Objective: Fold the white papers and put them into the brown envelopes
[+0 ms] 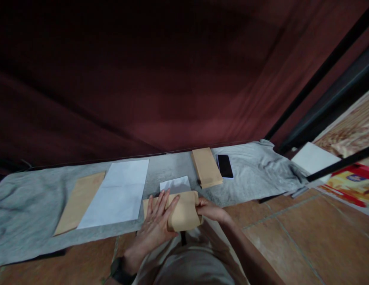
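Observation:
A brown paper envelope lies in front of my body, over the near edge of the cloth. Spread flat across its left part is my left hand, fingers apart, with a dark watch on the wrist. At the envelope's right end, my right hand grips the edge, and some of its fingertips are hidden by the paper. Just beyond the envelope, a folded white sheet rests on the cloth, partly covered by the envelope and my left fingers.
Left on the grey cloth lie a large creased white sheet and another brown envelope partly under it. A stack of brown envelopes and a phone sit to the right. A dark red curtain hangs behind.

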`<state>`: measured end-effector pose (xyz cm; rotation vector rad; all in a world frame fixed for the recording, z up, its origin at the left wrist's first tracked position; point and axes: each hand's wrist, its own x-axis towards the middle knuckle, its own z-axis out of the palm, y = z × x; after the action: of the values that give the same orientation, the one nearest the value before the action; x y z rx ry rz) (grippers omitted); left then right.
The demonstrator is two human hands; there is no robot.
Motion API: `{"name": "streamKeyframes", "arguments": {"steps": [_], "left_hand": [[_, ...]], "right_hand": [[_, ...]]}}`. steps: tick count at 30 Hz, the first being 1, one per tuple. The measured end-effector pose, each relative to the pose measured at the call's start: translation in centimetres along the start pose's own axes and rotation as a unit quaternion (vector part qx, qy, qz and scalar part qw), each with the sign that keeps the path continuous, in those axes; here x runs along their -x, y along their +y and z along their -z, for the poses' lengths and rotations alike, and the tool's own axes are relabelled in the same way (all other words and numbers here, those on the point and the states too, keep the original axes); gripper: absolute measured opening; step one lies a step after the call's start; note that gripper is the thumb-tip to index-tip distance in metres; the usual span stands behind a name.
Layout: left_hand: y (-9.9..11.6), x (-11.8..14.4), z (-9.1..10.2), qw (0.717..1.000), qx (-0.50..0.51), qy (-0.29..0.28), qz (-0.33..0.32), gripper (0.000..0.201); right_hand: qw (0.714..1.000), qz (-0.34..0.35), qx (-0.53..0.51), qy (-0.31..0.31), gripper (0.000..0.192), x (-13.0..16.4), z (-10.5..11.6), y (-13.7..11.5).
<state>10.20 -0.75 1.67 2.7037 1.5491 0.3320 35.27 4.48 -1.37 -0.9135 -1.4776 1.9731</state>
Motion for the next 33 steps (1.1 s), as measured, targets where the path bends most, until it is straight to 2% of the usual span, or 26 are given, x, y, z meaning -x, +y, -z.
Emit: {"name": "streamKeyframes", "arguments": {"steps": [3, 7, 12, 14, 16, 19, 21, 23, 25, 27, 30, 33], "left_hand": [[0.4, -0.1, 0.0, 1.000, 0.016, -0.011, -0.008, 0.108], [1.3, 0.4, -0.2, 0.999, 0.033, 0.009, 0.013, 0.106], [2.1, 1.8, -1.1, 0.998, 0.033, 0.046, 0.035, 0.100], [2.2, 2.2, -1.8, 0.996, 0.028, 0.061, 0.055, 0.097], [2.3, 2.4, -2.5, 0.995, 0.024, 0.065, 0.077, 0.096], [2.2, 2.5, -3.3, 0.993, 0.016, 0.068, 0.098, 0.098], [2.2, 2.4, -3.6, 0.992, 0.012, 0.078, 0.100, 0.098], [2.4, 2.2, -3.7, 0.991, 0.011, 0.087, 0.096, 0.098], [2.7, 2.1, -3.8, 0.992, 0.010, 0.092, 0.084, 0.096], [3.1, 2.1, -3.8, 0.993, 0.009, 0.093, 0.066, 0.092], [3.6, 2.3, -4.0, 0.995, 0.013, 0.095, 0.035, 0.088], [3.7, 2.8, -4.1, 0.995, 0.021, 0.094, 0.006, 0.089]], "right_hand": [[1.000, 0.005, -0.011, -0.022, 0.032, 0.4, 0.2, -0.5], [0.999, 0.020, 0.032, -0.027, 0.024, 0.7, 0.5, -1.2], [0.996, 0.012, 0.091, 0.007, 0.012, 0.6, 1.1, 0.0], [0.991, -0.005, 0.124, 0.047, 0.012, 0.5, 1.4, 0.4], [0.975, -0.001, 0.188, 0.117, 0.015, 0.6, 1.6, 0.5], [0.930, 0.064, 0.274, 0.239, 0.025, 1.0, 1.7, -0.1], [0.917, 0.111, 0.267, 0.275, 0.026, 1.5, 1.7, -0.6], [0.934, 0.114, 0.221, 0.257, 0.025, 2.0, 1.6, -1.0], [0.963, 0.074, 0.181, 0.183, 0.024, 2.4, 1.5, -1.3], [0.980, 0.019, 0.175, 0.090, 0.019, 2.9, 1.6, -1.7], [0.987, -0.040, 0.154, -0.010, 0.016, 3.8, 2.1, -2.2], [0.986, -0.096, 0.133, -0.035, 0.018, 4.6, 2.6, -2.6]]}}
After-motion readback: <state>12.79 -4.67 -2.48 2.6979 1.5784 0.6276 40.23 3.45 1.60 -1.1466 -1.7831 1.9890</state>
